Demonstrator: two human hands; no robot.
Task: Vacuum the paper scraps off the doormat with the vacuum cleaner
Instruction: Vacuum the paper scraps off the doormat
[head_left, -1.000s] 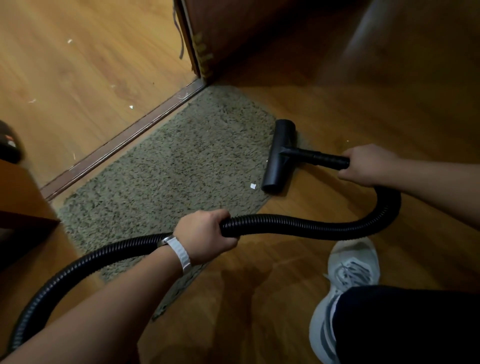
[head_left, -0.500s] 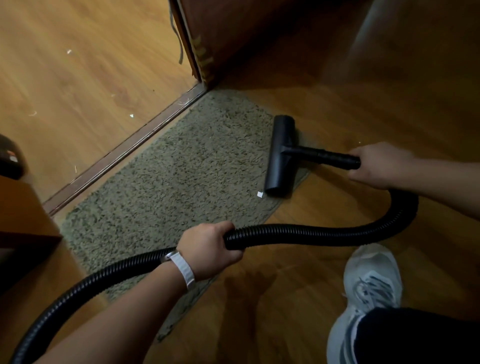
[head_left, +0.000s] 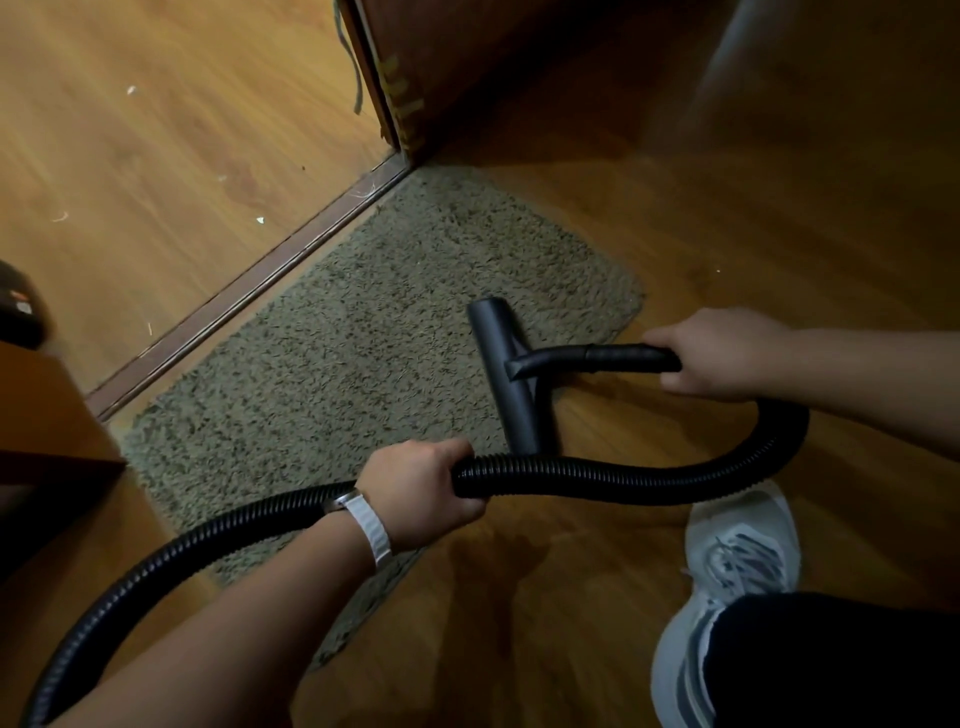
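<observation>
Beyond the threshold strip (head_left: 234, 296), at far left, a few white paper flecks (head_left: 260, 220) lie on the lighter floor (head_left: 156, 156), off the doormat (head_left: 337, 364). I can make out no scrap on the doormat's visible pile, though the part beneath the nozzle and hose is hidden. The doormat lies against the strip, shaggy and soft. I judge it light enough to ruck or slide on smooth boards if the head is pushed hard, so short pulling strokes would suit it.

Over its near edge the left hand (head_left: 421, 493), with a white watch strap (head_left: 369, 527) at the wrist, is wrapped round the black ribbed hose (head_left: 623, 480), fingers curled under. That hose looks limp and springy: good for carrying slack, poor for steering, though its ribs should give a sure purchase.

Farther right the nozzle (head_left: 511, 379) lies across the doormat's right-hand border; whether it touches the pile I cannot tell. It seems to be stiff, light plastic. The right hand (head_left: 727, 353) clasps the rigid tube (head_left: 613, 358) just behind the head. That is the place to hold, since only the stiff part passes on pressure and direction. A pale shoe (head_left: 737, 561) stands at lower right.
</observation>
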